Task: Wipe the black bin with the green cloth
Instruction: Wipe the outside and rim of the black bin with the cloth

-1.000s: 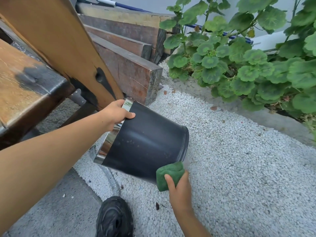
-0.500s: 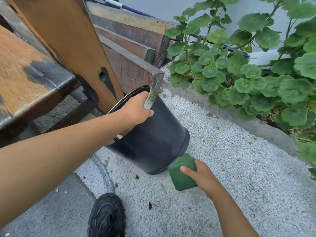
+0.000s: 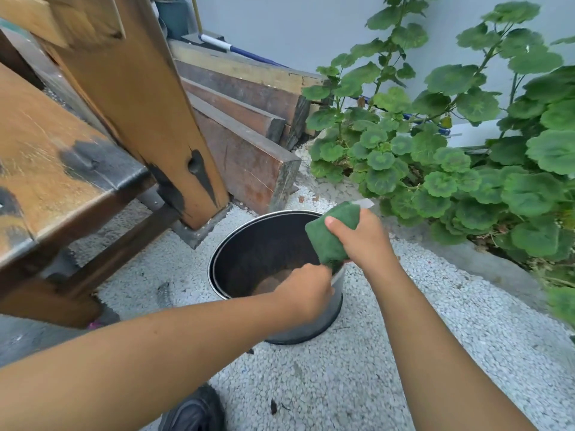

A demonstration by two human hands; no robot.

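The black bin (image 3: 245, 253) with a chrome rim stands upright on the gravel, its mouth facing up and brown dirt showing at its bottom. My left hand (image 3: 306, 292) grips the near right part of the rim. My right hand (image 3: 364, 241) holds the folded green cloth (image 3: 331, 233) pressed on the right side of the rim, part of the cloth hanging into the bin.
A wooden bench (image 3: 62, 169) and its leg (image 3: 161, 119) stand at the left. Stacked timber beams (image 3: 249, 119) lie behind the bin. A leafy green plant (image 3: 451, 157) fills the right. My black shoe (image 3: 196, 412) is at the bottom edge. White gravel (image 3: 342, 384) covers the ground.
The bin went from tilted in the air to standing upright on the gravel. My left hand shifted along the rim, and my right hand brought the cloth from the bin's base up to its rim.
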